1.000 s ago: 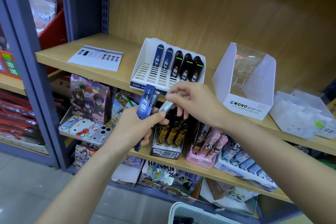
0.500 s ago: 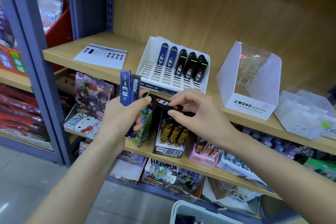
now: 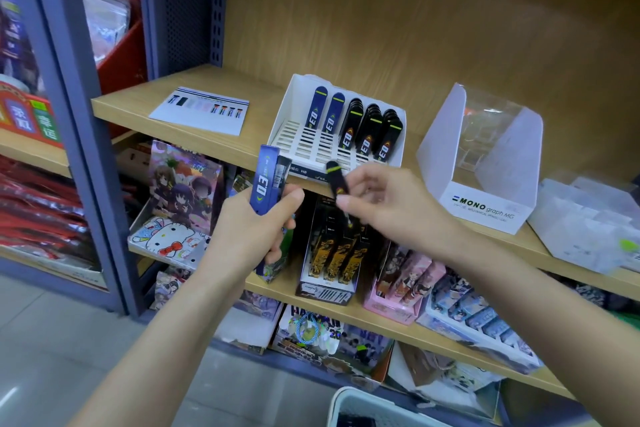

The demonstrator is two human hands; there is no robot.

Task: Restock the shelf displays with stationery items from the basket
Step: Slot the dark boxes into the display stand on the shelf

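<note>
My left hand grips a small bundle of lead cases upright, a blue one marked 0.3 in front. My right hand pinches a single black lead case, tilted, just below the shelf's front edge. Above them on the wooden shelf stands the white slotted display tray. It holds two blue cases and rows of black cases on its right side; its left slots are bare. The white basket shows at the bottom edge.
A printed card lies left of the tray. An open MONO graph display box and a clear plastic box stand to the right. The lower shelf is packed with boxed goods. A grey upright bounds the left.
My right hand has pulled the black case away from the bundle and turned it from lying flat to tilted upright. My left hand has raised the bundle a little.
</note>
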